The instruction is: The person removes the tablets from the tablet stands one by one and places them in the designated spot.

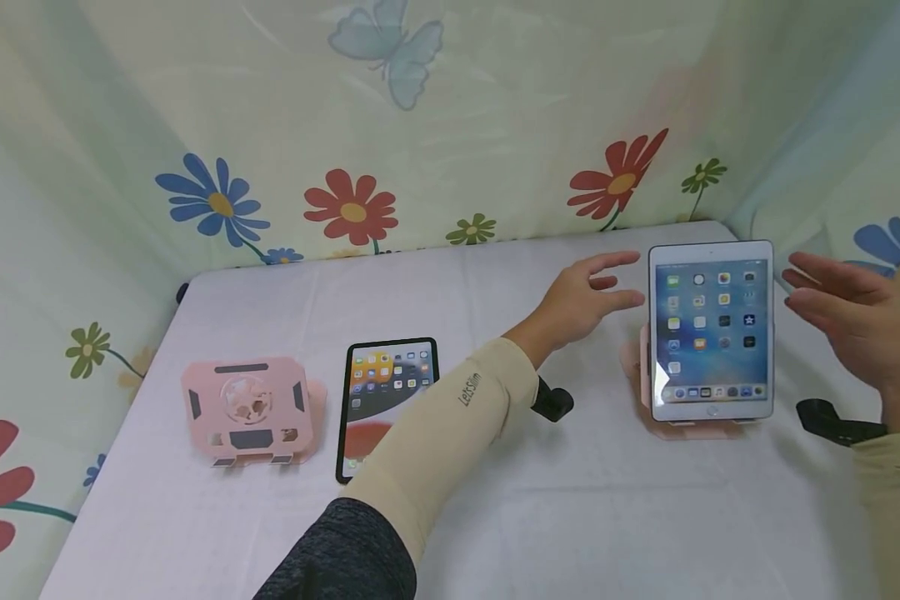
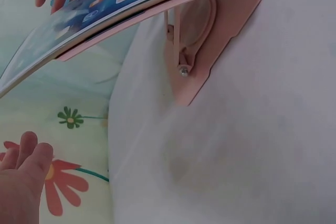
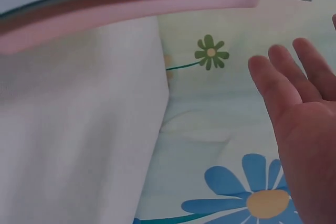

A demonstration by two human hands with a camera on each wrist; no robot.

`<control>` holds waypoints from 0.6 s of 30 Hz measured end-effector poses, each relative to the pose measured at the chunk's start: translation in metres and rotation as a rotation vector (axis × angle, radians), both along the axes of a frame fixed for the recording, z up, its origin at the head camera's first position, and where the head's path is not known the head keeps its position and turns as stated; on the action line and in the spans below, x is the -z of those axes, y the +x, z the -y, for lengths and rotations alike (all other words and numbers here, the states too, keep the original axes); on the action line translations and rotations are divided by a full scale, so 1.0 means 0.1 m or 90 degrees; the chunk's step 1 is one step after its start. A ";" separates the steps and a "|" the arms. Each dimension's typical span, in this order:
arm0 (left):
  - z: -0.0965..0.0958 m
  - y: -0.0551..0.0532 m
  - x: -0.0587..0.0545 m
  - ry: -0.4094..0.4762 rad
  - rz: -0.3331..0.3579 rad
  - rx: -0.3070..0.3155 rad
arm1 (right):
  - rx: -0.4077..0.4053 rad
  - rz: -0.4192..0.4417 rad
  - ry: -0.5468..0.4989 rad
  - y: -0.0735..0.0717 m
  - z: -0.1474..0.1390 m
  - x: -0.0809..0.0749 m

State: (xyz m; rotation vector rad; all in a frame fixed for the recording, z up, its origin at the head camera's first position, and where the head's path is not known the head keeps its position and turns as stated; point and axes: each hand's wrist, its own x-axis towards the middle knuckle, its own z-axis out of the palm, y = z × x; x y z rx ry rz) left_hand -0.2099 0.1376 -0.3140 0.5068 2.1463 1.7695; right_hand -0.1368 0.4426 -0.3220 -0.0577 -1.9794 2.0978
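A white tablet (image 1: 711, 329) with its screen lit stands upright on a pink folding stand (image 2: 210, 40) at the table's right. Just left of the tablet is my left hand (image 1: 573, 300), fingers spread and holding nothing. My right hand (image 1: 851, 312) is off the tablet's right edge, its fingers extended and bare. In the left wrist view, the stand's hinged support and base show behind the tablet. The right wrist view has the tablet's lower face and the pink plate along the top, apart from the fingers (image 3: 275, 82).
A second pink stand (image 1: 249, 408) holds nothing at the table's left. Beside it lies a black-framed tablet (image 1: 386, 375), partly covered by my left sleeve (image 1: 450, 442). A white cloth covers the table (image 1: 570, 517). Flower-patterned curtain (image 1: 495, 125) encloses the back and sides.
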 end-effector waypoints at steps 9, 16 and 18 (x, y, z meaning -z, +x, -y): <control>-0.04 0.00 0.03 -0.019 0.019 0.038 | -0.031 0.020 -0.037 -0.08 0.03 0.03; -0.11 0.02 0.03 -0.021 0.029 0.080 | -0.044 0.025 -0.040 -0.10 0.03 0.05; -0.13 0.03 0.02 -0.028 0.032 0.082 | -0.050 0.022 -0.040 -0.12 0.03 0.05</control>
